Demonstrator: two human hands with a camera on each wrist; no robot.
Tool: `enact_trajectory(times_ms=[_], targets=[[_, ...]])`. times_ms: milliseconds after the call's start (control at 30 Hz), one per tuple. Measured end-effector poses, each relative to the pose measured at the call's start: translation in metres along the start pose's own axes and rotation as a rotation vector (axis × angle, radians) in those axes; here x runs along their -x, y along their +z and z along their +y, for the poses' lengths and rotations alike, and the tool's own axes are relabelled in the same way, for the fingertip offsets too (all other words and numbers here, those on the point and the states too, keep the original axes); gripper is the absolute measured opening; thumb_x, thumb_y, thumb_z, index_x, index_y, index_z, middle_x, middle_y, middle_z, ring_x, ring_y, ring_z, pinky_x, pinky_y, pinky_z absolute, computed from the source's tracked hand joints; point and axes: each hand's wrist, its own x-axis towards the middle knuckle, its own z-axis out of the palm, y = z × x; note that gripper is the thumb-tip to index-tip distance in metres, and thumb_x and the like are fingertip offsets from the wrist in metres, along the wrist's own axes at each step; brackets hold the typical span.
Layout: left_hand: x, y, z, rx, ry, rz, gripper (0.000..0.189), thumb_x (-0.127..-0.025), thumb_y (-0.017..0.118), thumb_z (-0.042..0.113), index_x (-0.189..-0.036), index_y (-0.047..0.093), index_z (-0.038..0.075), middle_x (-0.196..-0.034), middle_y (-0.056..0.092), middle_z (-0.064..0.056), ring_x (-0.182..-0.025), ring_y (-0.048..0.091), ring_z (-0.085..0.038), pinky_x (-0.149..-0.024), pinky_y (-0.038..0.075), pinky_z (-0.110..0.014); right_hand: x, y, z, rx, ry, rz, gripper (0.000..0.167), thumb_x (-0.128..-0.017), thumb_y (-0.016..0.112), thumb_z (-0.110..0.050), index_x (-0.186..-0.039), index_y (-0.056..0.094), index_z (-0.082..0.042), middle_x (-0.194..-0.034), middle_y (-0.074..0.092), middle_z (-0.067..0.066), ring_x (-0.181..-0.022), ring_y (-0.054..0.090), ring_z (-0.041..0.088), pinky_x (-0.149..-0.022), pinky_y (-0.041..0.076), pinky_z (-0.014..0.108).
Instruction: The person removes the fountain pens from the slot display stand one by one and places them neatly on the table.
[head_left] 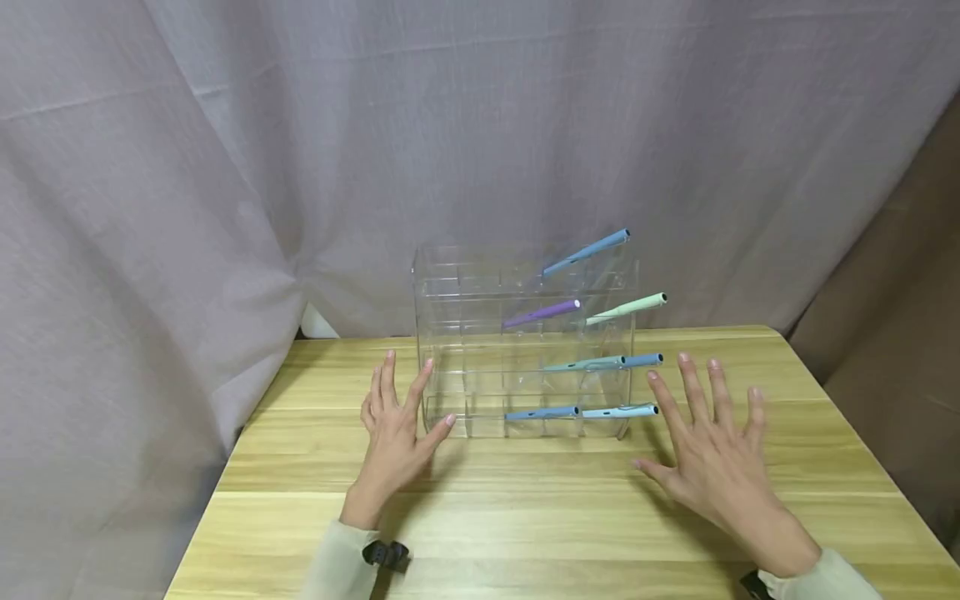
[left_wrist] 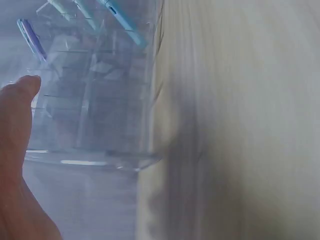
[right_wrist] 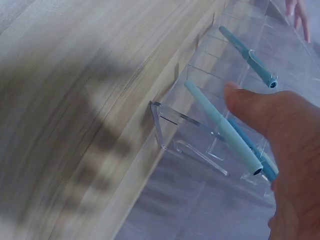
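A clear acrylic rack [head_left: 480, 367] with rows of compartments stands upright on the table. Pens lie in it, pointing right: a blue pen [head_left: 588, 252] at the top, a purple pen [head_left: 543, 313] and a pale green pen [head_left: 628, 307] below. Lower down are a teal pen [head_left: 596, 364] with a blue pen [head_left: 645, 360] at its end, then another blue pen [head_left: 542, 413] and a light blue pen [head_left: 621, 412]. My left hand [head_left: 396, 437] is spread at the rack's left edge, fingertips overlapping it in the head view. To the right, my right hand [head_left: 712, 462] has its fingers spread, holding nothing.
The wooden table [head_left: 525, 517] reaches back to a grey curtain [head_left: 360, 150] hanging behind the rack. A brown surface [head_left: 892, 317] borders the table on the right. A small white object [head_left: 318, 323] shows at the back left edge.
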Motion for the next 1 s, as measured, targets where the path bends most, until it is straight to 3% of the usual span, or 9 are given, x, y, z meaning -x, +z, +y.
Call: enact_trajectory(times_ms=[100, 233, 367, 500, 600, 733, 833, 1000], targets=[[-0.002, 0.013, -0.002, 0.083, -0.015, 0.006, 0.084, -0.101, 0.070, 0.045, -0.170, 0.024, 0.043, -0.182, -0.002, -0.018, -0.163, 0.007, -0.058, -0.119, 0.014, -0.088, -0.002, 0.005, 0.000, -0.056, -0.032, 0.031, 0.125, -0.078, 0.083, -0.061, -0.174, 0.012, -0.025, -0.183, -0.008, 0.012, -0.169, -0.002, 0.046, -0.122, 0.006, 0.089], [-0.001, 0.026, -0.006, 0.163, -0.027, 0.010, 0.080, -0.104, 0.068, 0.036, -0.171, 0.023, 0.042, -0.179, 0.015, -0.021, -0.161, 0.022, -0.055, -0.119, 0.024, -0.084, -0.006, 0.012, 0.000, -0.125, -0.094, 0.083, 0.111, -0.083, 0.082, -0.051, -0.172, 0.023, -0.023, -0.181, 0.014, 0.020, -0.160, 0.025, 0.052, -0.116, 0.019, 0.089], [-0.002, 0.037, -0.008, 0.272, -0.018, -0.010, 0.083, -0.106, 0.067, 0.027, -0.172, 0.019, 0.035, -0.175, 0.029, -0.020, -0.159, 0.035, -0.049, -0.126, 0.033, -0.075, -0.008, 0.018, 0.002, -0.159, -0.139, 0.130, 0.095, -0.087, 0.083, -0.039, -0.167, 0.036, -0.018, -0.166, 0.041, 0.028, -0.140, 0.050, 0.052, -0.107, 0.036, 0.081], [-0.003, 0.044, -0.010, 0.333, -0.030, -0.024, 0.084, -0.106, 0.067, 0.024, -0.172, 0.016, 0.036, -0.175, 0.029, -0.018, -0.160, 0.036, -0.046, -0.126, 0.035, -0.070, -0.009, 0.023, 0.004, -0.212, -0.159, 0.182, 0.082, -0.088, 0.083, -0.025, -0.160, 0.048, -0.010, -0.148, 0.061, 0.027, -0.123, 0.066, 0.050, -0.099, 0.050, 0.070], [-0.003, 0.046, -0.010, 0.355, -0.040, -0.015, 0.084, -0.105, 0.068, 0.024, -0.172, 0.018, 0.037, -0.175, 0.029, -0.018, -0.160, 0.035, -0.046, -0.126, 0.035, -0.071, -0.012, 0.025, 0.005, -0.266, -0.183, 0.231, 0.068, -0.086, 0.085, -0.014, -0.148, 0.059, -0.005, -0.132, 0.073, 0.022, -0.114, 0.073, 0.044, -0.089, 0.059, 0.063], [-0.003, 0.047, -0.012, 0.374, -0.024, 0.000, 0.083, -0.105, 0.069, 0.023, -0.171, 0.020, 0.034, -0.174, 0.032, -0.019, -0.160, 0.036, -0.044, -0.126, 0.035, -0.072, -0.015, 0.028, 0.005, -0.328, -0.189, 0.299, 0.052, -0.081, 0.087, -0.001, -0.131, 0.071, -0.006, -0.109, 0.082, 0.012, -0.089, 0.078, 0.029, -0.071, 0.063, 0.052], [-0.004, 0.047, -0.013, 0.386, -0.016, -0.006, 0.083, -0.105, 0.069, 0.023, -0.171, 0.021, 0.034, -0.174, 0.032, -0.017, -0.160, 0.036, -0.044, -0.126, 0.035, -0.071, -0.018, 0.029, 0.004, -0.366, -0.167, 0.327, 0.049, -0.078, 0.088, 0.005, -0.123, 0.074, -0.008, -0.099, 0.082, 0.006, -0.079, 0.076, 0.021, -0.066, 0.061, 0.044], [-0.003, 0.042, -0.013, 0.389, -0.045, -0.031, 0.081, -0.105, 0.070, 0.024, -0.171, 0.024, 0.029, -0.176, 0.030, -0.011, -0.161, 0.035, -0.044, -0.126, 0.035, -0.072, -0.021, 0.031, -0.001, -0.483, -0.123, 0.342, 0.044, -0.077, 0.089, 0.008, -0.115, 0.077, -0.009, -0.092, 0.082, 0.000, -0.078, 0.075, 0.012, -0.069, 0.062, 0.025]])
